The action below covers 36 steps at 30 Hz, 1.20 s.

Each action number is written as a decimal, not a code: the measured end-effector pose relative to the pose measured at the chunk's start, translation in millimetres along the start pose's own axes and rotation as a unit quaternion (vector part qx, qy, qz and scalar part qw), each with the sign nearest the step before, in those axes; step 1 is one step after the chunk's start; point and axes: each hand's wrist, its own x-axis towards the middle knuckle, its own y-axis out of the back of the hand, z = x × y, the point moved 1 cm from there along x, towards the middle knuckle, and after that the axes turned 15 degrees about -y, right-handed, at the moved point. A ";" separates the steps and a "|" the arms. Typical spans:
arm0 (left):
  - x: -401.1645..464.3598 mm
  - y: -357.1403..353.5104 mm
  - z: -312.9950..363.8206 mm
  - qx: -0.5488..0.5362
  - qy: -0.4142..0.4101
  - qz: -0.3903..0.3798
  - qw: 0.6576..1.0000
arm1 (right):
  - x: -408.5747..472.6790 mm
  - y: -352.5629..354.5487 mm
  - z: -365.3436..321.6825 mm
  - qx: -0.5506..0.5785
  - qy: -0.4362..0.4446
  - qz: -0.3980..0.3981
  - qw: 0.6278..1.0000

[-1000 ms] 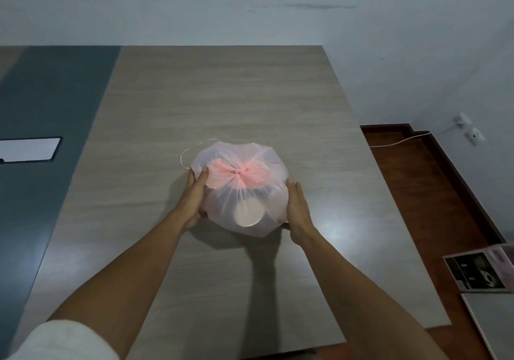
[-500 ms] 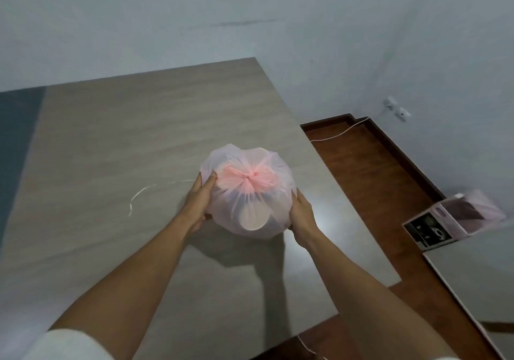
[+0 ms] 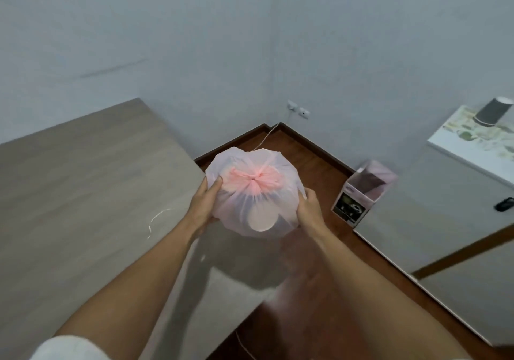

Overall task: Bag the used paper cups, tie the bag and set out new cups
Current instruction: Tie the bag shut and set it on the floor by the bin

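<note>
Two hands carry one tied bag [image 3: 254, 192] in front of me, past the right edge of the surface [image 3: 83, 181] and over the red-brown wooden floor [image 3: 314, 148]. My left hand [image 3: 204, 206] is spread flat against the bag's left side, thumb up on top near the knot; my right hand [image 3: 308, 211] is curled around its right side, fingers wrapping behind. The bag is thin, translucent pale-pink plastic, bulging into a rough ball with no clear long axis. Its gathered neck forms a pink bow-shaped knot [image 3: 254, 180] that faces up toward the camera. Through the film I see one paper cup [image 3: 261, 217], its round end turned toward me; other contents are too veiled to count. A thin pale string [image 3: 155, 219] lies curled on the grey wood-grain surface, left of my left forearm. On the floor at right stands an open cardboard box [image 3: 361, 195] lined with pink film, beside a second grey surface [image 3: 434, 201].
</note>
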 end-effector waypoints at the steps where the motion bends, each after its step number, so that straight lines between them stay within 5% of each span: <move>1: 4.6 -26.2 0.9 0.000 -0.001 -0.008 1.000 | 11.4 24.9 -0.6 0.003 0.005 0.008 1.000; 15: 64.2 -296.6 5.4 -0.046 -0.043 -0.099 0.993 | 123.2 260.7 -10.5 0.085 0.023 0.095 0.992; 36: 361.0 -483.8 -34.3 0.070 -0.039 -0.104 0.991 | 398.1 339.1 -108.5 0.171 -0.105 0.082 0.976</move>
